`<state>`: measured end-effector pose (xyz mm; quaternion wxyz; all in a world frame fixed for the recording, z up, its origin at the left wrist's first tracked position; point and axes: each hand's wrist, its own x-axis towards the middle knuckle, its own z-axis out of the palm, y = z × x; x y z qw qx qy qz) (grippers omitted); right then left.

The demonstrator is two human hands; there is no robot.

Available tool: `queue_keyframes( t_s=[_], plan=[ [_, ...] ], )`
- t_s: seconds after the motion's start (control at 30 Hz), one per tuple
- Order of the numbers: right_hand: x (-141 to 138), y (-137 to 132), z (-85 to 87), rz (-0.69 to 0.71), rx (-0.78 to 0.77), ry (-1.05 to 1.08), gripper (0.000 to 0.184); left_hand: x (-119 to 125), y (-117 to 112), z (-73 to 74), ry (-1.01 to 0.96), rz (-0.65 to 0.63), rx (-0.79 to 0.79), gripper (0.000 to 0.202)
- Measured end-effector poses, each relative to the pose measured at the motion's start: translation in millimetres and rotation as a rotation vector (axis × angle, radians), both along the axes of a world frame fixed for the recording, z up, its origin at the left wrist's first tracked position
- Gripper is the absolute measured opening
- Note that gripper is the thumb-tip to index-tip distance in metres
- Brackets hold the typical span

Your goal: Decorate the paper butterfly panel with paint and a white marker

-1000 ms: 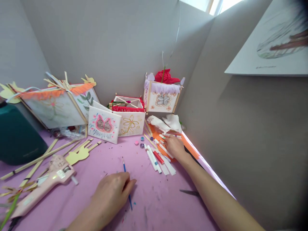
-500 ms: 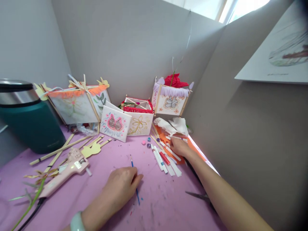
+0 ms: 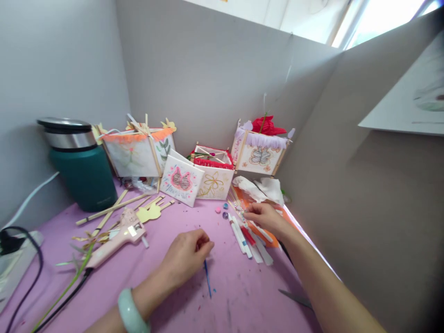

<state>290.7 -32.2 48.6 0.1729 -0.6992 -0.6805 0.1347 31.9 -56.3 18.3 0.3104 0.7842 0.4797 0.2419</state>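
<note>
My left hand (image 3: 189, 254) hovers above the purple tabletop with its fingers curled and thumb drawn in; whatever they hold, if anything, is hidden. Below it lies a thin blue paintbrush (image 3: 208, 280), its upper part covered by the hand. My right hand (image 3: 266, 218) is over the craft pile at the right, fingertips pinched together beside something small and clear that I cannot make out. Close to it are white markers (image 3: 239, 237), a red marker (image 3: 248, 236), orange paper (image 3: 282, 210), and crumpled white tissue (image 3: 270, 188). Small beads (image 3: 225, 215) lie left of the fingertips.
Several decorated paper lanterns (image 3: 260, 155) stand along the back wall. A pink glue gun (image 3: 116, 243), wooden sticks (image 3: 111, 208) and a yellow cutout (image 3: 148, 212) lie at left, before a teal tumbler (image 3: 81, 171). A dark blade (image 3: 296, 298) rests near my right forearm.
The view has swung left, showing more of the tumbler and a power strip. My right hand has lifted and drawn slightly back toward the beads. My left hand has risen a little, fingers still curled.
</note>
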Motion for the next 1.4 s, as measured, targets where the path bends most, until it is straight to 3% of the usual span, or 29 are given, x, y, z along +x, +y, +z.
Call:
queue_keyframes(
  t_s=[0.07,0.13,0.23,0.33,0.5,0.7,0.87,1.03,1.17,1.4],
  plan=[
    [-29,-3,-1.9,0.102,-0.015,0.297,0.021,0,5,-1.7,-0.200,0.039,-0.129,0.025],
    [-59,-6,-5.5,0.201,-0.031,0.531,0.020,-1,11,-4.6,-0.398,0.095,-0.306,0.039],
    [-97,-11,-12.9,0.308,0.002,0.564,0.022,-4,20,-8.7,-0.603,0.167,-0.454,0.044],
    [-114,-12,-21.4,0.312,0.067,0.514,0.025,-8,25,-10.1,-0.741,0.194,-0.445,0.040],
    [-102,-5,-30.1,0.204,0.073,0.545,0.024,-10,32,-10.8,-0.737,0.170,-0.511,0.033],
    [-88,1,-29.7,0.132,0.146,0.651,0.027,-13,38,-11.7,-0.740,0.312,-0.456,0.024],
    [-104,-8,-35.6,0.148,0.080,0.811,0.032,-12,33,-6.3,-0.835,0.123,-0.434,0.036],
    [-120,-17,-39.0,0.229,0.032,0.854,0.037,-10,32,-12.7,-0.829,0.139,-0.407,0.035],
    [-114,-13,-41.4,0.179,-0.031,0.980,0.043,-12,34,-15.0,-0.793,0.144,-0.424,0.034],
    [-112,-10,-42.5,0.194,0.060,0.917,0.028,-10,34,-13.0,-0.774,0.141,-0.450,0.029]
  ],
)
